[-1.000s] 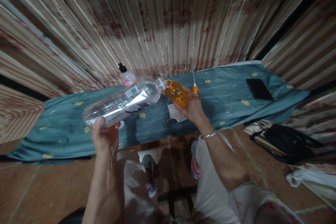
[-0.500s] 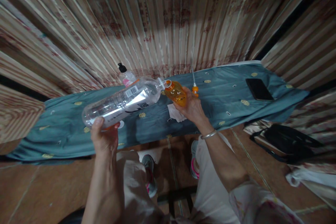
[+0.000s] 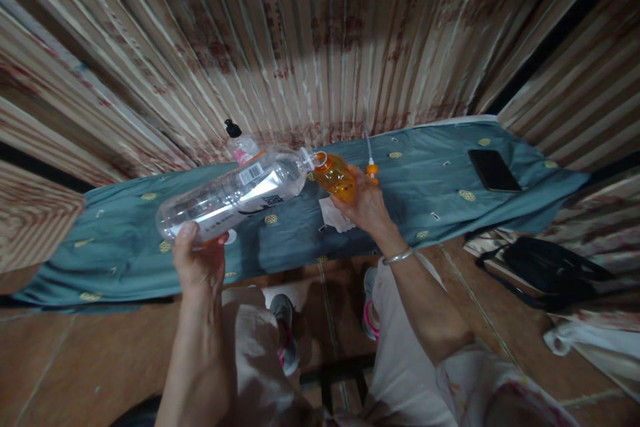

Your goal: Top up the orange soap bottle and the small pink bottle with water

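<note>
Above counter [image 3: 420, 177], left hand [image 3: 201, 259] grips clear bottle [image 3: 233, 199] near base, right hand [image 3: 369, 205] clasps orange bottle [image 3: 336, 177]; mouths meet, both slanted. Either wrist drifting could part mouths, likely causing spills.

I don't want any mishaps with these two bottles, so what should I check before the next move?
1. Left hand grips the large clear plastic bottle near its base: ok.
2. Right hand grips the small translucent orange bottle: ok.
3. Bottle necks point toward each other, close together: ok.
4. Necks actually touching: cannot tell.
5. Liquid passing between the bottles: cannot tell.
6. Flat black rectangular phone well apart from both bottles, toward the right end of the teal patterned cloth: ok.
</note>
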Demonstrator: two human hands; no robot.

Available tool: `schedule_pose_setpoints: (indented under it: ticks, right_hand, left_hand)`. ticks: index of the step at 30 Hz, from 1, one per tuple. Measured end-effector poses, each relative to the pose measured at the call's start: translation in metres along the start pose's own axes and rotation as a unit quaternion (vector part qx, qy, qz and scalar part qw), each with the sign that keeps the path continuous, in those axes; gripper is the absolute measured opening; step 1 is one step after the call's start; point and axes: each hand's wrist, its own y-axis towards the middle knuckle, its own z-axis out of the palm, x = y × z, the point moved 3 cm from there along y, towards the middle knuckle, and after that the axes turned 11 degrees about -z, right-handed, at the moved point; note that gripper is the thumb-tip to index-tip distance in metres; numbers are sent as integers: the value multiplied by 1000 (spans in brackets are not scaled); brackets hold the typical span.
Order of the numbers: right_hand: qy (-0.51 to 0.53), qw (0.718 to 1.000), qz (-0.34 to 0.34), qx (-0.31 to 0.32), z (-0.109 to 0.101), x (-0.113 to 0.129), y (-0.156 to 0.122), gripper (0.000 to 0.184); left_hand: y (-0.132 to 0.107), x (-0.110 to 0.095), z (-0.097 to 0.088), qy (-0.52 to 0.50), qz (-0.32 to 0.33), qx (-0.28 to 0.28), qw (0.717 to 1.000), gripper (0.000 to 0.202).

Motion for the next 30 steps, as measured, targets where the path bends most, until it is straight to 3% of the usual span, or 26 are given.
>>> schedule_pose_setpoints:
  ticks: [30]
  right_hand:
    - [2, 1000, 8, 7, -3, 2, 2, 56]
  left_hand:
    - [-1, 0, 1, 3, 9, 13, 1000, 55]
